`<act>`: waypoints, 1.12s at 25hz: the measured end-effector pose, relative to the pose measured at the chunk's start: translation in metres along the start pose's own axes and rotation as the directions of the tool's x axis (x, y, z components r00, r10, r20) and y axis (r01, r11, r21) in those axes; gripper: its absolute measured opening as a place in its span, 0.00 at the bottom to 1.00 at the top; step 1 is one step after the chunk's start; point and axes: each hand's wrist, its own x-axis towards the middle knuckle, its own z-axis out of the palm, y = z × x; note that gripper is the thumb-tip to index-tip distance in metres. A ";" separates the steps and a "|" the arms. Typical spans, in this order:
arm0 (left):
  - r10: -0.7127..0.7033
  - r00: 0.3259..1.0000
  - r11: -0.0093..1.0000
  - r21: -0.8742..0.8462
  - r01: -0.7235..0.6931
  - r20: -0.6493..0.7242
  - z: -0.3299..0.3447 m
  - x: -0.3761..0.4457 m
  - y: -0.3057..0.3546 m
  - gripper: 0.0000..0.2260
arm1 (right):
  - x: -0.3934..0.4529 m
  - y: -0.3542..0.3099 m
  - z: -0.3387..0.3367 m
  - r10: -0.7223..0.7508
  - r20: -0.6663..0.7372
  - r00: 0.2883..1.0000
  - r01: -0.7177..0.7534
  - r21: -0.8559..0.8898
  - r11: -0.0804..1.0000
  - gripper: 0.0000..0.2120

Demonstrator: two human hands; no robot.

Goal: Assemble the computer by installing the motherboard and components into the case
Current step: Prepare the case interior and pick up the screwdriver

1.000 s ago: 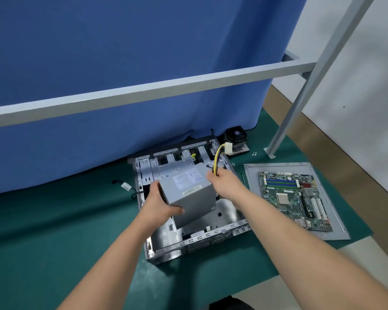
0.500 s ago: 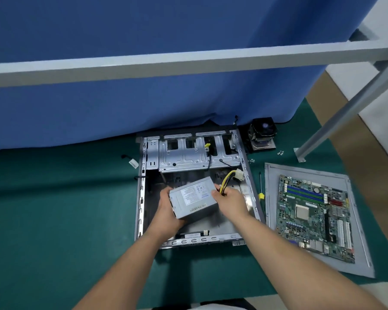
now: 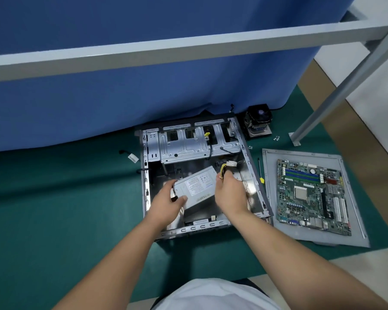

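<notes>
- My left hand [image 3: 166, 203] grips the near-left corner of the grey sheet-metal power supply box with the white label [image 3: 196, 186], thumb on its top face.
- My right hand [image 3: 230, 193] clasps the box's right end, with the bundle of yellow and black wires ending in a white plug [image 3: 227, 167] rising past its fingers.
- The box sits tilted inside the open grey steel computer case [image 3: 254, 175], its near edge low in the near half of the bay. I cannot tell whether it touches the case floor.
- Risk: the box is skewed to the case walls. Lowered at this angle, I judge it may jam against the near rail or right wall.
- Risk: the loose wire bundle may be pinched under the box or between box and wall if it is not kept clear.
- Risk: the grip is on smooth corners only. A slip would drop the box onto the case floor.
- Obstruction: the perforated silver drive bracket [image 3: 188, 145] spans the far half of the case, and a black cable hangs from it toward the bay.
- The green motherboard with blue memory slots [image 3: 309, 193] lies outside the case on a grey flat panel [image 3: 271, 175] to the right, not yet installed.
- A yellow-handled screwdriver [image 3: 260, 173] lies between case and panel.
- A black fan-topped cooler [image 3: 258, 120] stands beyond the case's far-right corner, with small screws [image 3: 276, 138] nearby on the green mat [image 3: 65, 198].
</notes>
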 end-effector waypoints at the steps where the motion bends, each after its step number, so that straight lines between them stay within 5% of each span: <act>1: -0.006 1.000 1.000 -0.020 0.005 -0.009 -0.002 0.001 0.002 0.28 | -0.005 -0.006 0.006 -0.010 0.064 0.998 0.012 -0.032 0.999 0.17; 5: -0.053 0.998 0.989 -0.137 0.057 0.030 -0.012 0.012 0.005 0.17 | -0.020 -0.021 0.029 0.087 0.338 0.937 0.008 -0.268 0.963 0.56; 9: -0.096 0.974 0.886 -0.428 0.178 0.206 -0.030 0.024 0.009 0.10 | -0.017 -0.028 0.033 0.228 0.371 0.900 -0.100 -0.334 0.937 0.67; 12: 0.183 0.983 0.983 -0.022 -0.183 0.019 -0.046 0.026 0.005 0.12 | -0.015 -0.038 0.037 0.271 0.351 0.896 -0.124 -0.389 0.913 0.67; 14: 0.396 0.910 0.881 0.331 -0.338 -0.125 -0.053 0.028 -0.008 0.18 | -0.015 -0.040 0.040 0.249 0.297 0.922 -0.116 -0.401 0.909 0.63; 18: 0.308 0.926 0.916 0.331 -0.227 -0.217 -0.061 0.034 -0.027 0.21 | -0.013 -0.037 0.044 0.243 0.305 0.921 -0.120 -0.372 0.921 0.61; 23: 0.203 0.893 0.973 0.186 -0.137 -0.401 -0.075 0.054 -0.017 0.09 | -0.013 -0.033 0.042 0.205 0.325 0.923 -0.081 -0.357 0.930 0.56; 25: 0.124 0.943 0.942 0.334 -0.015 -0.307 -0.091 0.059 -0.011 0.12 | -0.015 -0.031 0.042 0.188 0.326 0.926 -0.064 -0.356 0.932 0.54; 28: 0.122 0.975 0.728 0.684 0.039 -0.186 -0.120 0.062 -0.003 0.23 | -0.016 -0.029 0.042 0.188 0.320 0.929 -0.064 -0.361 0.930 0.54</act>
